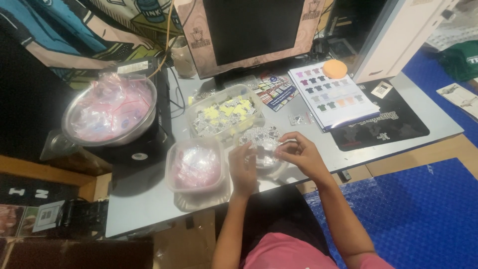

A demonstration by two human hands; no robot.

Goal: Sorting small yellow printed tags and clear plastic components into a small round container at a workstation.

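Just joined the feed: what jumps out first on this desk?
Both hands, left hand and right hand, meet at the desk's front edge over a clear tub of small shiny packets. Far left sits a big metal bowl heaped with pink-edged plastic bags. Behind stands a dark monitor.

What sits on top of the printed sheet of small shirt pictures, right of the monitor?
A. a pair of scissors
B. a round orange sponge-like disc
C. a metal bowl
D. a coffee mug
B: a round orange disc rests on the top edge of the shirt sheet.
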